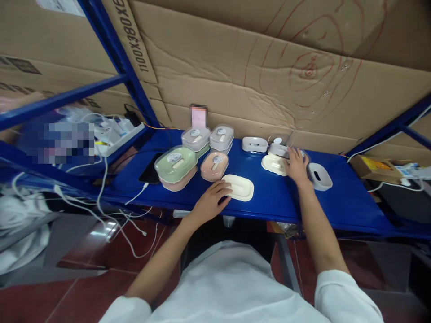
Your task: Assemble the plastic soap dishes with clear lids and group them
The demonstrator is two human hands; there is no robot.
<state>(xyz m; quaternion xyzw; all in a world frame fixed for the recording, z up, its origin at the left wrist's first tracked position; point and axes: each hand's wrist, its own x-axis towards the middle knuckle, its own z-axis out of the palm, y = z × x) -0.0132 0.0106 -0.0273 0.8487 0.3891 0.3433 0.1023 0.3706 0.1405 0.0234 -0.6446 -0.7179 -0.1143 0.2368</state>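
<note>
My left hand grips the left end of a cream oval tray near the table's front edge, fingers over its rim. My right hand reaches forward with its fingers apart. Its fingertips touch or overlap the right end of a small grey oval box, and its thumb side is by a second cream piece. A clear lid with a round white label is behind that box. Another grey box with a slot stands left of it. A white slotted box lies right of my right wrist.
Stacked oval boxes with clear lids stand on the left: green, grey, grey and a pinkish one. A phone with a white cable lies beside them. Cardboard backs the blue table; blue posts flank it.
</note>
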